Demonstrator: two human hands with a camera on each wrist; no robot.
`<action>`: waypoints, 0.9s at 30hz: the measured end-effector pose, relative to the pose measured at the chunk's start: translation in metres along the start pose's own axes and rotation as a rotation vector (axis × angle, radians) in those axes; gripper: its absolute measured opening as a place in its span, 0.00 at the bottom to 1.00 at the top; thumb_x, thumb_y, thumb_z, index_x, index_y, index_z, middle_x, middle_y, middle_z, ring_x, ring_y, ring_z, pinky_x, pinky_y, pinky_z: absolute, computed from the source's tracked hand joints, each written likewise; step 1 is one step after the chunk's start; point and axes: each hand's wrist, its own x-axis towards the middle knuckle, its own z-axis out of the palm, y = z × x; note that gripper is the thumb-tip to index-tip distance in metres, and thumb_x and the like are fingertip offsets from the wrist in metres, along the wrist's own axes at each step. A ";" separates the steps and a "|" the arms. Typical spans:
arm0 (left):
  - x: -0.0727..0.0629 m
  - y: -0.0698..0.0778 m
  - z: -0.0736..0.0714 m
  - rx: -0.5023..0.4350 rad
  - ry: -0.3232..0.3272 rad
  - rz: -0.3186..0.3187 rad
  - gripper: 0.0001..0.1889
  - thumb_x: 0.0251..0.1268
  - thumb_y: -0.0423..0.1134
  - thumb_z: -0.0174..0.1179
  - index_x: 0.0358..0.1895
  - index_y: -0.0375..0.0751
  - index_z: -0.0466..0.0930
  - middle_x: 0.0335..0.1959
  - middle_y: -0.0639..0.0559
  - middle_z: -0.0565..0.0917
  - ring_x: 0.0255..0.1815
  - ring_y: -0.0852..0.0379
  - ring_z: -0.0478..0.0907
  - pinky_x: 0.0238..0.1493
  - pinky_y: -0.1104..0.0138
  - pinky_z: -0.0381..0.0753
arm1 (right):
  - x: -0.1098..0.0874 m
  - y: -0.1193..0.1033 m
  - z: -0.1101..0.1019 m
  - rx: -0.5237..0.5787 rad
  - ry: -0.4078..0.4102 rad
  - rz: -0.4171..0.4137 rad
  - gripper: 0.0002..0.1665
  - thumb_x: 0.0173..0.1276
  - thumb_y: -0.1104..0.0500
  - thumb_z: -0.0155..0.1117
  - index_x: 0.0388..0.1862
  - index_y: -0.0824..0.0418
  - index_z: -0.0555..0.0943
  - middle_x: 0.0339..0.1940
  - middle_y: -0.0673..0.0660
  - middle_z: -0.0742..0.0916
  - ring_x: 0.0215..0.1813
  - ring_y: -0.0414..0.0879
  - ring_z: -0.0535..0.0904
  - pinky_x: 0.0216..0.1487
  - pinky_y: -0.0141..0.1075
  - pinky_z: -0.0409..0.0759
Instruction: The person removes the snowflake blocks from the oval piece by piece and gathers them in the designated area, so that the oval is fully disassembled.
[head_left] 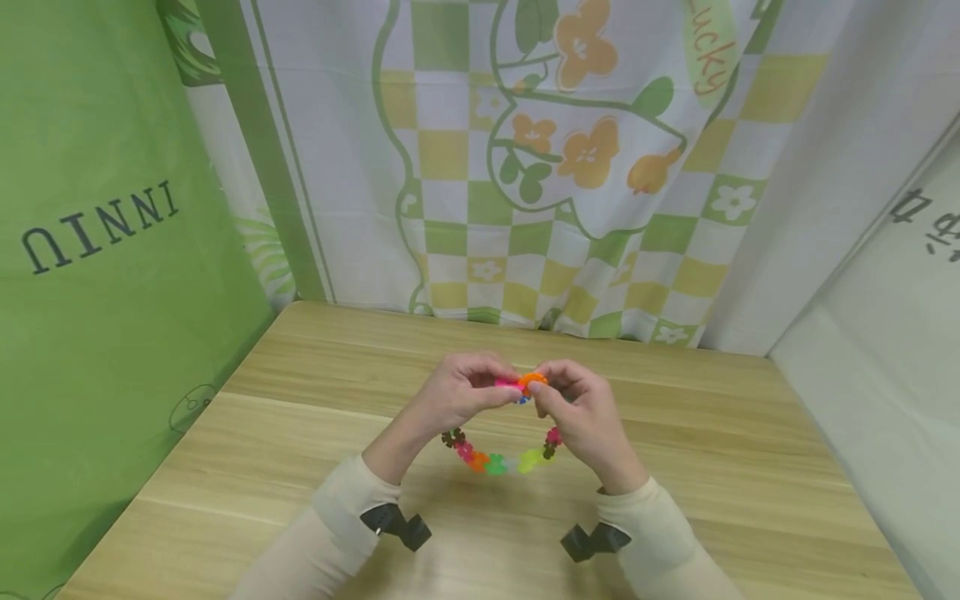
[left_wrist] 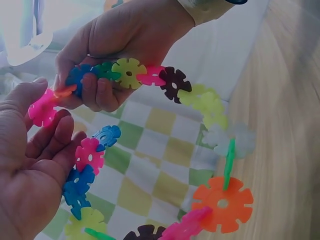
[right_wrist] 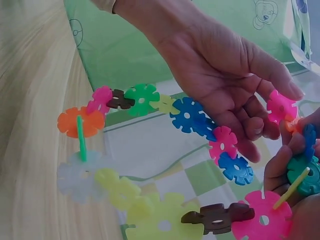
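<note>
My left hand (head_left: 454, 393) pinches a pink notched plastic snowflake disc (left_wrist: 42, 108) between thumb and fingertips. Facing it, my right hand (head_left: 589, 417) pinches an orange snowflake disc (head_left: 534, 380) whose edge meets the pink one. Curled right-hand fingers also hold a blue disc (left_wrist: 80, 80) and a dark green disc beside it. From there a chain of interlocked discs loops down toward me, through brown, yellow, clear and orange pieces (left_wrist: 223, 204). Its other end, a blue disc (right_wrist: 236, 168) joined to a pink one (right_wrist: 223, 145), hangs loose beside my left fingers.
Beneath the hands lies a wood-grain table (head_left: 300, 500). A checked, flowered curtain (head_left: 480, 167) hangs along its back edge, with a green cloth (head_left: 112, 333) at the left and a pale one (head_left: 892, 333) at the right. Each sleeve carries a black wrist mount (head_left: 396, 527).
</note>
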 end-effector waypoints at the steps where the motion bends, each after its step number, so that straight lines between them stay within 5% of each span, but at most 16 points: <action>1: 0.000 0.000 0.000 -0.002 -0.001 0.004 0.07 0.60 0.25 0.66 0.41 0.31 0.86 0.38 0.44 0.85 0.35 0.51 0.81 0.36 0.66 0.82 | 0.000 0.000 0.000 -0.002 0.003 0.000 0.04 0.71 0.66 0.62 0.40 0.68 0.80 0.24 0.59 0.80 0.26 0.49 0.74 0.25 0.34 0.74; 9: -0.002 0.002 -0.006 0.112 0.011 0.049 0.03 0.62 0.25 0.64 0.36 0.29 0.88 0.31 0.44 0.85 0.27 0.59 0.75 0.28 0.70 0.77 | -0.003 0.000 -0.002 -0.040 0.037 0.022 0.04 0.70 0.65 0.63 0.40 0.67 0.81 0.25 0.59 0.80 0.25 0.50 0.72 0.19 0.33 0.69; 12: -0.002 0.002 -0.011 0.156 0.009 0.019 0.04 0.64 0.29 0.64 0.36 0.32 0.88 0.28 0.48 0.83 0.25 0.57 0.72 0.26 0.69 0.75 | -0.003 0.002 -0.003 -0.034 0.045 0.043 0.04 0.70 0.65 0.63 0.40 0.67 0.81 0.27 0.62 0.81 0.26 0.50 0.73 0.20 0.33 0.70; 16: -0.003 -0.001 -0.025 0.149 0.104 -0.119 0.09 0.68 0.38 0.64 0.38 0.35 0.88 0.33 0.48 0.86 0.32 0.50 0.80 0.38 0.60 0.83 | -0.001 0.004 -0.006 -0.037 0.045 0.083 0.06 0.70 0.63 0.63 0.40 0.67 0.80 0.33 0.60 0.84 0.27 0.47 0.74 0.22 0.33 0.73; 20: -0.007 -0.012 -0.049 0.162 0.249 -0.286 0.14 0.67 0.48 0.64 0.39 0.40 0.88 0.36 0.45 0.86 0.40 0.45 0.82 0.50 0.48 0.79 | -0.001 0.006 -0.009 -0.020 0.039 0.121 0.07 0.71 0.63 0.63 0.41 0.68 0.79 0.35 0.58 0.86 0.28 0.46 0.75 0.23 0.33 0.74; 23: -0.014 -0.027 -0.067 0.226 0.297 -0.372 0.17 0.66 0.51 0.64 0.40 0.40 0.87 0.35 0.46 0.86 0.39 0.45 0.80 0.48 0.45 0.77 | -0.001 0.006 -0.010 -0.003 0.036 0.144 0.08 0.71 0.63 0.63 0.42 0.69 0.79 0.36 0.58 0.86 0.29 0.46 0.76 0.26 0.33 0.76; 27: -0.027 -0.052 -0.083 0.314 0.303 -0.445 0.15 0.68 0.47 0.63 0.42 0.37 0.87 0.34 0.50 0.85 0.36 0.47 0.78 0.39 0.55 0.79 | -0.001 0.005 -0.011 0.007 0.028 0.166 0.10 0.70 0.61 0.64 0.42 0.69 0.79 0.36 0.58 0.86 0.31 0.46 0.77 0.30 0.33 0.78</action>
